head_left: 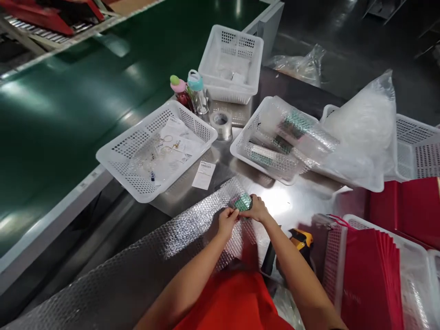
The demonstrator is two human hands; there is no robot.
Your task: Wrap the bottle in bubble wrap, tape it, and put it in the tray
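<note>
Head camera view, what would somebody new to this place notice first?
Probably the bright red bags standing upright at the lower right. Next, the long, shiny sheet of bubble wrap running from the lower left to the middle, where the left hand and right hand hold a small green bundle. Behind, a broad green surface fills much of the upper left.

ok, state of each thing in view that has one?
left hand: holding green item
right hand: holding green item
bubble wrap: spread out
pink-lidded bottle: capped, upright
teal-lidded bottle: capped, upright
tape roll: lying flat
label: printed side up
plastic bag: bulging
left basket: holding papers
</note>
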